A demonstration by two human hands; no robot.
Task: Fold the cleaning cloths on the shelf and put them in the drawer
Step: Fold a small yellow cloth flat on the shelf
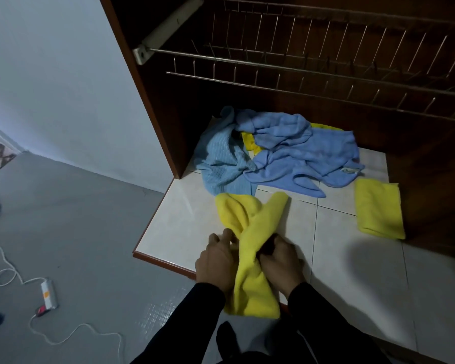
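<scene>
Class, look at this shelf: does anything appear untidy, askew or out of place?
Yes. The blue cloths lie crumpled in a heap at the back of the tiled shelf, with yellow cloth poking out beneath. Only the yellow cloth on the right is neatly folded.

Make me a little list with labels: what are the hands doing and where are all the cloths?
left hand: grips the yellow cloth
right hand: grips the same cloth
folded yellow cloth: lies flat on the tiled shelf, to the right
blue cloths: crumpled heap at the back, unfolded
wire rack: above the heap
drawer: not in view
</scene>
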